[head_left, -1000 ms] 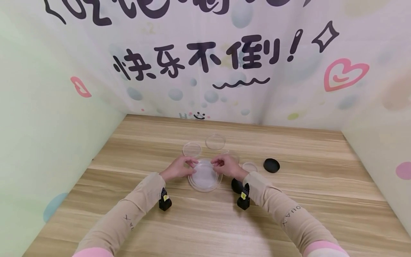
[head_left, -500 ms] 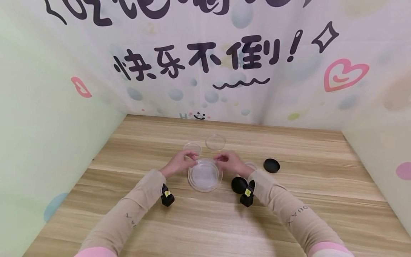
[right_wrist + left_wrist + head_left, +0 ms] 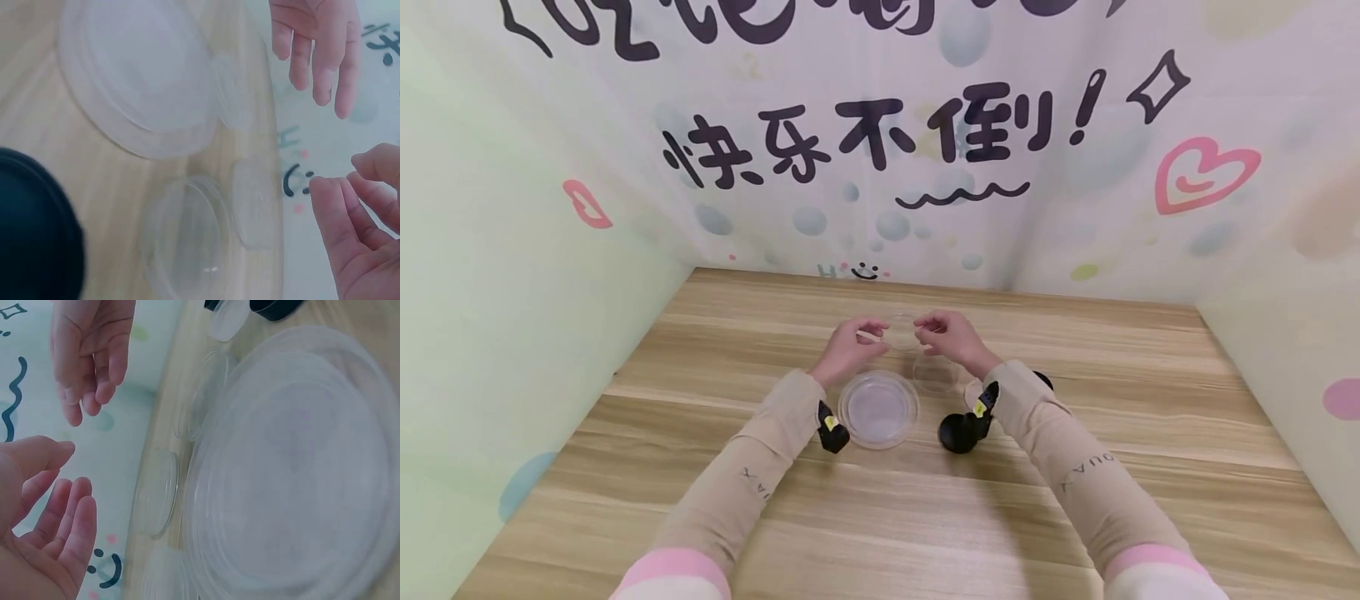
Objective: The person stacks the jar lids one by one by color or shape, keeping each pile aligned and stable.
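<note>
— Reaching past the big clear dish [image 3: 878, 410]: are your hands on anything?

— Neither seems to grip. Your left hand [image 3: 848, 350] has thumb and fingers parted; your right hand [image 3: 953, 337] curves loosely. The two are apart, flanking the far clear disc [image 3: 901, 332], just beyond the big dish. Whether a fingertip touches its rim, cannot tell.

— Technique?

— Probably best to meet that rim from opposite sides, evenly, lightly. Clear edge, likely easy to misjudge.

— Surroundings?

— Second clear disc [image 3: 936, 372] right of the big dish, below your right hand. Third clear disc [image 3: 228, 94] beyond the dish, leftward, mostly hidden by your left hand in the head view. Black disc [image 3: 955, 435] right of the dish, partly covered by your wrist camera [image 3: 982, 410]; mind your cuff there.
</note>
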Demonstrator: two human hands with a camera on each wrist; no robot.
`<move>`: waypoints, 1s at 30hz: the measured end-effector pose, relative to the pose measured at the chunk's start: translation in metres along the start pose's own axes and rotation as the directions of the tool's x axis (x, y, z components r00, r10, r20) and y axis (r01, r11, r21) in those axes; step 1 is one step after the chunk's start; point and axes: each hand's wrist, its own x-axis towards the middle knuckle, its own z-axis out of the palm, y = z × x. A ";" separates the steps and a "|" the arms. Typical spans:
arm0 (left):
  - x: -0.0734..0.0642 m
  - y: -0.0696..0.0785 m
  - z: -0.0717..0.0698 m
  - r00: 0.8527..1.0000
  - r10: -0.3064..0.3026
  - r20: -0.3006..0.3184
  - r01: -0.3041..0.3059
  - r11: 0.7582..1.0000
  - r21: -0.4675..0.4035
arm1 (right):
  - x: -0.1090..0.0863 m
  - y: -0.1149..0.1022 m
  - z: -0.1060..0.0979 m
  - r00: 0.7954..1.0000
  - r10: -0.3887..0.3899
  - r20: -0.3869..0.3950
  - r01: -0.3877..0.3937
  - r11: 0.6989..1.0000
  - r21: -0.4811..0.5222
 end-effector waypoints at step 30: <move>0.046 -0.018 0.026 0.975 -0.198 -0.105 0.194 0.980 -0.048 | 0.045 0.037 -0.006 0.981 0.118 -0.154 -0.137 0.983 -0.120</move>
